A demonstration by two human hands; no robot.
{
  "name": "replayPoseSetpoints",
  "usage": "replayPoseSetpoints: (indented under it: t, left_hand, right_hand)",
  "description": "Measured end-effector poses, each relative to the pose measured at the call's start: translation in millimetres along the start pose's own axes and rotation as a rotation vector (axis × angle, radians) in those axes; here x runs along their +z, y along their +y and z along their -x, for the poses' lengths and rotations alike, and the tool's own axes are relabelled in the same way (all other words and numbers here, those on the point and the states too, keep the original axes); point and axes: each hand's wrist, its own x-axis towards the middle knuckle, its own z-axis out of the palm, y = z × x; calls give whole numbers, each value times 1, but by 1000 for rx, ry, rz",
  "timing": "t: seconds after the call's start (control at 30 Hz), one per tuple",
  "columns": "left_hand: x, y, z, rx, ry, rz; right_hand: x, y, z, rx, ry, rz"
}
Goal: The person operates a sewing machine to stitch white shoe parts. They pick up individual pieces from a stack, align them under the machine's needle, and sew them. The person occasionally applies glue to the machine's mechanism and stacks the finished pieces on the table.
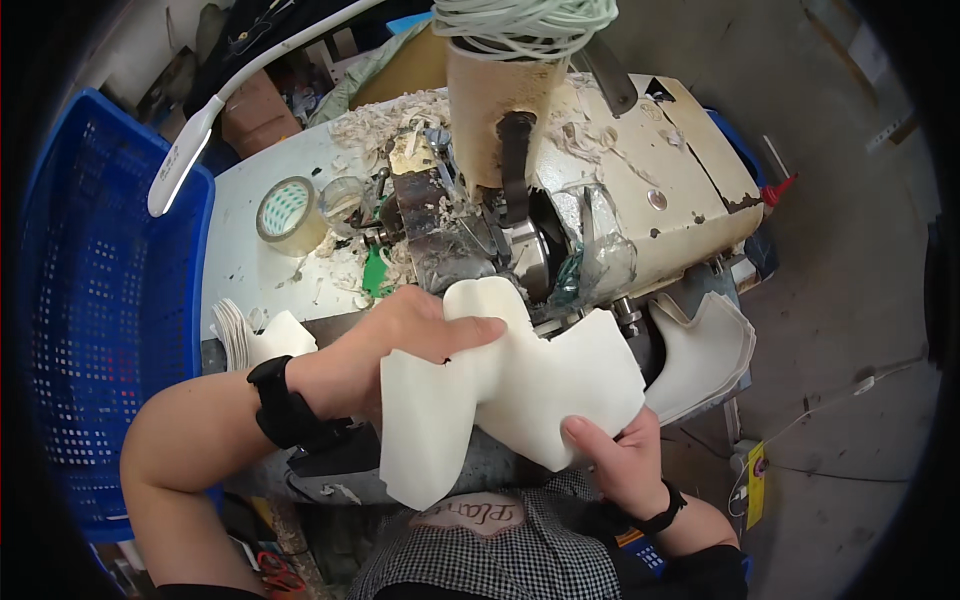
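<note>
Between my hands is a white, leather-like cut piece (pixel 550 400) with curved lobes and notched edges. My left hand (pixel 425 325) grips its upper left part, thumb flat on top and the other fingers hidden underneath. At its lower right edge, my right hand (pixel 622 462) pinches it with the thumb on top. The far edge of the piece lies close to the metal wheel (pixel 530 258) of a cream skiving-type machine (pixel 690 220); whether they touch, I cannot tell. Similar white pieces are stacked on the right (pixel 705 355), and a fanned bundle (pixel 238 335) lies by my left forearm.
A blue plastic basket (pixel 120 400) stands along the left. On the pale tabletop (pixel 245 190) are a tape roll (pixel 288 218) and heaps of fibrous scraps (pixel 390 125). A white lamp arm (pixel 190 155) reaches over from the left. Red-handled scissors (pixel 280 572) show at the lower left.
</note>
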Motion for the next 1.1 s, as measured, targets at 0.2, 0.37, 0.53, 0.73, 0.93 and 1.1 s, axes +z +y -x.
replayPoseSetpoints:
  t: [0.2, 0.37, 0.53, 0.73, 0.93, 1.1]
  left_hand:
    - [-7, 2, -4, 170, -72, 36]
    - [-5, 20, -13, 151, -69, -108]
    - [-20, 33, -9, -66, -254, 141]
    - [-43, 24, -6, 593, -160, -862]
    - [-63, 49, 1, 632, -229, -1040]
    - [-75, 69, -2, 535, -233, -1207]
  right_hand:
    - [5, 6, -11, 121, 20, -209]
    - [-1, -13, -19, 94, 82, -199]
    - [-17, -24, -16, -83, 37, 83]
    - [-6, -25, -11, 78, -210, 158]
    - [18, -23, -16, 426, -481, -48]
    - [49, -19, -24, 514, -565, -278]
